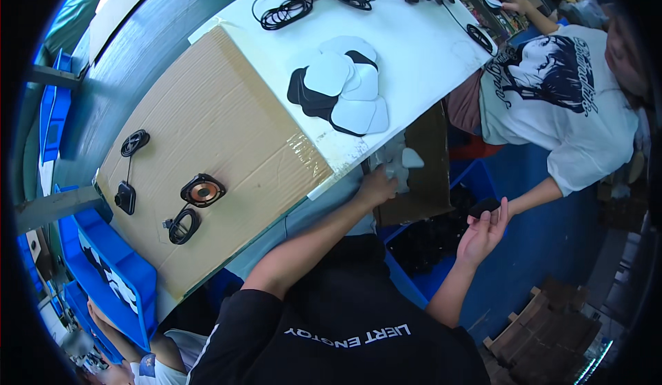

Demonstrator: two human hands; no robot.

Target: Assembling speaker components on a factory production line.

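My left hand [378, 186] reaches to an open cardboard box [431, 178] beside the table, touching whitish pieces [396, 161] at its near side. Its fingers are mostly hidden, so their grip cannot be made out. Out to the right, my right hand [483, 237] is closed on a small black pad [484, 208], pinched between fingers and thumb. On the table lies a loose pile of rounded-square pads [327, 75], white and black. A round copper coil in a black housing [203, 190] and a black device [125, 197], both with coiled cables, rest on the cardboard sheet [221, 116].
A co-worker [558, 102] in a white shirt stands at the right, one forearm reaching close behind my right hand. A blue bin [414, 285] of black pieces is below the box. Blue trays [114, 275] stand left; black cables [286, 14] lie at the table's far end.
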